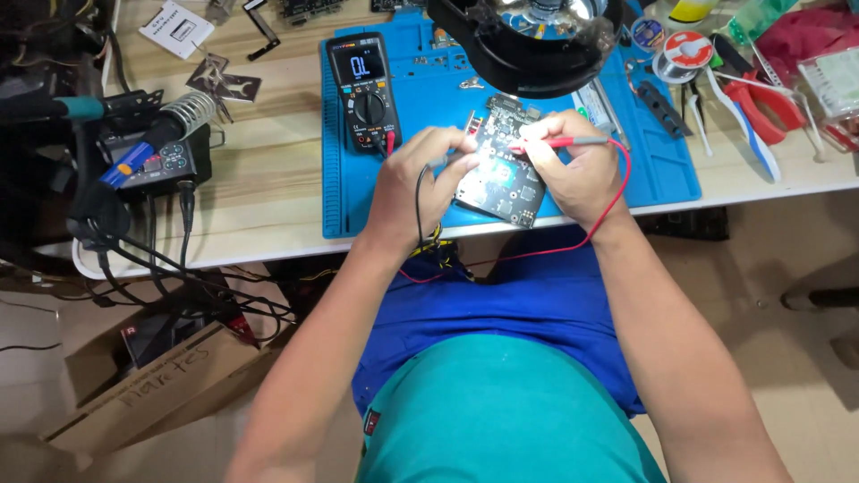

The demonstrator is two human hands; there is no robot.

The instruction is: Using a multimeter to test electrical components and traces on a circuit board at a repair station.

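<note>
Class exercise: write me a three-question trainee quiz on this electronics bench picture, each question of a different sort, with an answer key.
1. True or false: the right hand holds the red probe over the circuit board.
2. The multimeter lies on: A) the bare wood, B) the blue mat, C) the cardboard box.
3. Fill in: the left hand holds the ____ probe lead.

Key: 1 true; 2 B; 3 black.
</note>
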